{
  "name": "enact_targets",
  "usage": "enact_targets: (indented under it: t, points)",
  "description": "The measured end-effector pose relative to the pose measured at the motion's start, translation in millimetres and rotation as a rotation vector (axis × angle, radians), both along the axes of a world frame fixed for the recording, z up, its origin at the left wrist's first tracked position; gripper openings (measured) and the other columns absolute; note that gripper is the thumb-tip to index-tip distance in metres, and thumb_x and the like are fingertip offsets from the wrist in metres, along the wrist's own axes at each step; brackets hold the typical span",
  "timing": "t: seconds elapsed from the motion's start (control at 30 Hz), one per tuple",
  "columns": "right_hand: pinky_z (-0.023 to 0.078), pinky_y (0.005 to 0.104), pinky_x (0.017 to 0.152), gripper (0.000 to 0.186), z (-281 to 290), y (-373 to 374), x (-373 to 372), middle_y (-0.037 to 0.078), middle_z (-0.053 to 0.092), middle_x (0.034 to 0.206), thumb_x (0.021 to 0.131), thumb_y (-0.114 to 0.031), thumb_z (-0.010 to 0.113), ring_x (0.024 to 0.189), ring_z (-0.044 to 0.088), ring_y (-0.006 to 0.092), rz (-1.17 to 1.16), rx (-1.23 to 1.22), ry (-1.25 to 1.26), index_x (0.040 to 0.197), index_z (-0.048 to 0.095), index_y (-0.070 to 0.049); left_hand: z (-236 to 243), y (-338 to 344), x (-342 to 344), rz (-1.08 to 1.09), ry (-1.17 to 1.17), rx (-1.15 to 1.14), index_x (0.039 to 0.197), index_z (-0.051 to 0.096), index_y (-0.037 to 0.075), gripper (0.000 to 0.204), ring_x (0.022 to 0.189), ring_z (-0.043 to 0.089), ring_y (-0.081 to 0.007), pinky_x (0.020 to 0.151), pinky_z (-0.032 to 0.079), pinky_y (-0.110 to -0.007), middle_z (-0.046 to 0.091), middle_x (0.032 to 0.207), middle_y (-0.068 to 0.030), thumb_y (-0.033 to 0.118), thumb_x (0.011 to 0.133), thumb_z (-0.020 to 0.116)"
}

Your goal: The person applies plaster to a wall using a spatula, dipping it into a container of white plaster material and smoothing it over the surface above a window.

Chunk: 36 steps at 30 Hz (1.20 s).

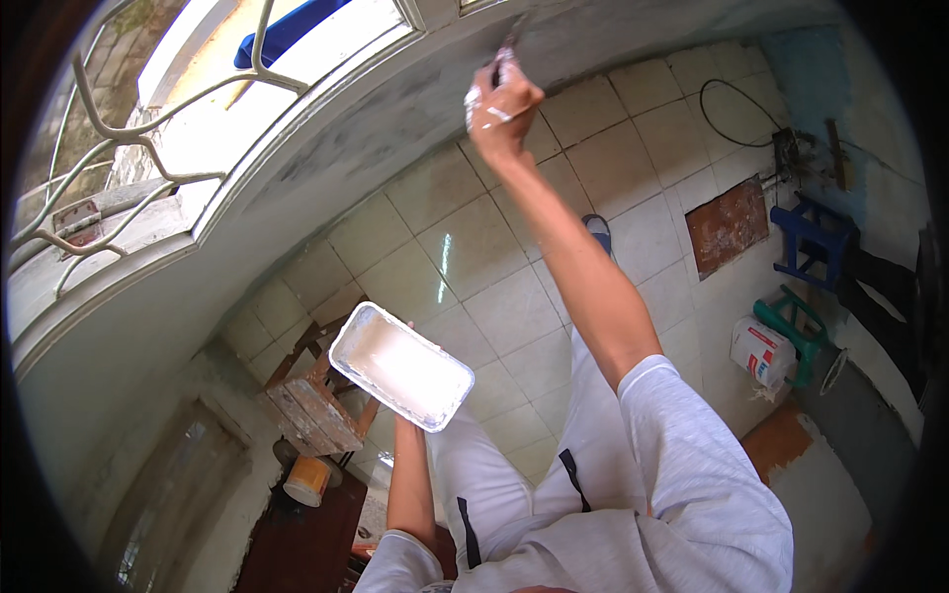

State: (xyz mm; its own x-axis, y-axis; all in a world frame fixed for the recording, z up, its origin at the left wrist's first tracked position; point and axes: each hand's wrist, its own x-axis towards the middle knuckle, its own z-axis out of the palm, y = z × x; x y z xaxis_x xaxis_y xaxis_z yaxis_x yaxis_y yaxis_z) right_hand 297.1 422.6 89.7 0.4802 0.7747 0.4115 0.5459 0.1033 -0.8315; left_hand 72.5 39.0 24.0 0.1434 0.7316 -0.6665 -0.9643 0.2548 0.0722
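My right hand [502,111], streaked with white paint, grips a paintbrush [509,54] whose tip is at the grey, patchy wall [603,30] just below the window frame. My left hand [409,418] is mostly hidden under a white rectangular plastic tray [346,348] with white paint in it, which it holds out at waist height over the tiled floor.
A barred window [158,183] fills the upper left. A paint-spattered wooden stool [311,415] and a yellow bucket [306,482] stand lower left. A blue stool [813,232], a green stool [801,321], a white bucket [756,353] and a black cable [736,89] lie at the right.
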Motion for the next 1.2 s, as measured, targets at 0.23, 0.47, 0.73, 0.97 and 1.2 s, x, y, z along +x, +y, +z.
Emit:
enact_targets:
  t: [0.23, 0.47, 0.73, 0.97, 1.2]
  points:
    - [0.054, 0.0407, 0.058, 0.011, -42.3, -99.4, -85.0, 0.022, 0.065, 0.079, 0.086, -0.002, 0.060, 0.061, 0.064, 0.0358, 0.506, -0.019, -0.062, 0.093, 0.063, 0.007, 16.6, 16.7, 3.3, -0.142, 0.082, 0.072, 0.149, 0.034, 0.007, 0.069, 0.101, 0.061, -0.0308, 0.106, 0.041, -0.047, 0.064, 0.114, -0.0115, 0.052, 0.098, 0.047]
    - [0.050, 0.0405, 0.061, 0.026, -27.6, -87.1, -3.3, 0.022, 0.065, 0.077, 0.095, -0.007, 0.054, 0.064, 0.064, 0.0335, 0.131, -0.241, 0.081, 0.114, 0.064, 0.008, 0.3, -2.6, -18.1, 0.018, -0.036, 0.052, 0.151, 0.031, 0.006, 0.080, 0.108, 0.064, -0.0410, 0.096, 0.052, -0.054, 0.063, 0.122, -0.0211, 0.060, 0.095, 0.047]
    - [0.045, 0.0408, 0.048, 0.015, -2.0, -25.3, -81.0, 0.017, 0.061, 0.063, 0.090, -0.007, 0.059, 0.050, 0.061, 0.0294, 0.145, -0.007, 0.056, 0.079, 0.058, 0.004, 0.3, -7.5, -16.6, 0.026, -0.113, 0.127, 0.150, 0.033, 0.006, 0.078, 0.110, 0.062, -0.0402, 0.103, 0.047, -0.053, 0.062, 0.125, -0.0176, 0.058, 0.094, 0.050]
    - [0.053, 0.0429, 0.059, 0.011, -36.9, -116.6, -136.9, 0.023, 0.064, 0.077, 0.089, -0.003, 0.057, 0.060, 0.064, 0.0380, 0.565, 0.033, -0.057, 0.088, 0.061, 0.007, 17.8, -4.1, -24.2, 0.040, 0.055, -0.070, 0.146, 0.037, 0.006, 0.065, 0.098, 0.061, -0.0316, 0.104, 0.041, -0.046, 0.065, 0.112, -0.0126, 0.048, 0.098, 0.051]
    - [0.048, 0.0419, 0.063, 0.023, -20.2, -76.8, -13.5, 0.021, 0.062, 0.073, 0.095, -0.007, 0.054, 0.063, 0.062, 0.0330, -0.040, -0.088, -0.011, 0.109, 0.063, 0.009, 17.8, -12.9, -30.6, 0.046, 0.109, 0.001, 0.147, 0.037, 0.007, 0.065, 0.100, 0.061, -0.0325, 0.106, 0.042, -0.046, 0.062, 0.116, -0.0115, 0.046, 0.098, 0.052]
